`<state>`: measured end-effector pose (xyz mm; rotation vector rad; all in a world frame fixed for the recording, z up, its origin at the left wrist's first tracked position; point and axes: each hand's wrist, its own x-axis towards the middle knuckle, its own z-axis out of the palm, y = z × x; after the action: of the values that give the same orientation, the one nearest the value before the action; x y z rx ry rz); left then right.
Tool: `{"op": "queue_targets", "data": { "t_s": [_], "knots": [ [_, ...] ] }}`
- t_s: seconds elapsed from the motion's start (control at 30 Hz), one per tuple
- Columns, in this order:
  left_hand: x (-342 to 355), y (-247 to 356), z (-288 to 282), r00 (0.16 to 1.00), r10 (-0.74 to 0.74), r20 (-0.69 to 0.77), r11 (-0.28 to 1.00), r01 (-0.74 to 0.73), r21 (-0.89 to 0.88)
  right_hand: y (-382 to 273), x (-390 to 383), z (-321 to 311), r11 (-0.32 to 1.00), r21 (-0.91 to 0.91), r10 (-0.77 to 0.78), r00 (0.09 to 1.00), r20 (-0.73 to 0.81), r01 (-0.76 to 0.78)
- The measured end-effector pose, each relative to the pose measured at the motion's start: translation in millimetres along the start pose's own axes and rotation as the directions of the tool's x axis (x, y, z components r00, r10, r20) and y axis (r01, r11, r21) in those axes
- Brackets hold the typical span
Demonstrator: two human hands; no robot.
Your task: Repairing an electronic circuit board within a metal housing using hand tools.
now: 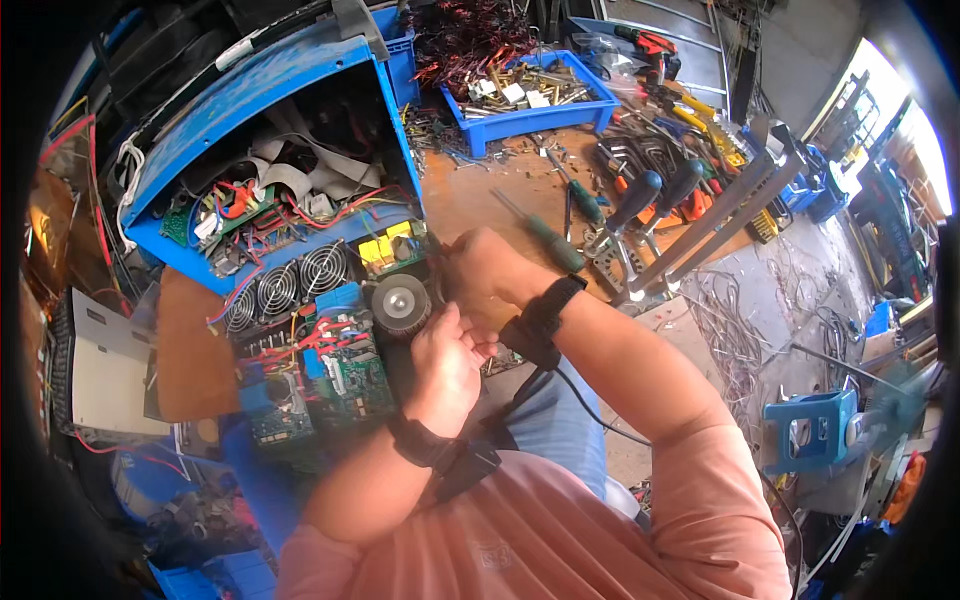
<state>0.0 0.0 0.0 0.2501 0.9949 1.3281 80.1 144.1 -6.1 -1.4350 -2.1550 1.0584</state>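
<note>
A: What is found at the left?
B: A cabinet (230, 115) is placed there, with cables (292, 178) packed inside. Fans (277, 288) are lined up before it, and circuit boards (350, 378) are set nearer still.
A: And beside the fans?
B: A coil (400, 303) is set to their right. The left hand (450, 350) is held just beside it, and the right hand (490, 265) farther right.
A: What is seen beyond the hands?
B: A tray (540, 123) is stood at the back of the tabletop (455, 190), with parts (575, 97) heaped inside. A drill (655, 45) is placed right of the tray, screwdrivers (553, 243) are laid before the tray, and a stool (812, 430) is set far right.
</note>
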Motion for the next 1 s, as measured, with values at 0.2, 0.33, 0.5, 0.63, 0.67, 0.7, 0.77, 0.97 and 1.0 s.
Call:
{"op": "queue_targets", "data": {
  "t_s": [0.2, 0.33, 0.5, 0.63, 0.67, 0.7, 0.77, 0.97, 1.0],
  "knots": [
    [-8, -1, 1, 0.999, 0.010, -0.046, 0.995, -0.005, 0.099, -21, -23, -6, 0.997, 0.073, -0.016, 0.998, -0.053, 0.020],
    [0, 0, 2, 0.994, 0.090, 0.068, 0.975, -0.102, 0.199, -40, -32, -16, 0.983, -0.181, -0.014, 0.997, 0.071, 0.027],
    [-2, 7, -1, 0.990, 0.062, 0.125, 0.979, -0.084, 0.187, -59, -34, -21, 0.927, -0.374, 0.027, 0.990, 0.141, 0.028],
    [-2, 13, -13, 0.972, 0.006, 0.236, 0.993, -0.034, 0.112, -60, -33, -35, 0.942, -0.107, 0.335, 0.879, 0.339, -0.317],
    [-2, 14, -17, 0.969, -0.006, 0.247, 0.994, -0.022, 0.109, -60, -37, -37, 0.961, -0.119, 0.275, 0.906, 0.321, -0.250],
    [-1, 14, -21, 0.966, -0.023, 0.259, 0.994, -0.006, 0.111, -60, -41, -36, 0.969, -0.171, 0.226, 0.924, 0.308, -0.179],
    [-2, 14, -26, 0.961, -0.040, 0.275, 0.995, 0.013, 0.100, -62, -46, -36, 0.959, -0.282, 0.118, 0.951, 0.286, -0.034],
    [-15, 16, -29, 0.958, -0.142, 0.248, 0.990, 0.136, 0.041, -72, -48, -19, 0.859, -0.473, 0.309, 0.936, 0.171, -0.197],
    [-20, 19, -31, 0.956, -0.203, 0.213, 0.978, 0.187, 0.092, -71, -51, -12, 0.841, -0.483, 0.346, 0.929, 0.131, -0.244]
  ]
}}
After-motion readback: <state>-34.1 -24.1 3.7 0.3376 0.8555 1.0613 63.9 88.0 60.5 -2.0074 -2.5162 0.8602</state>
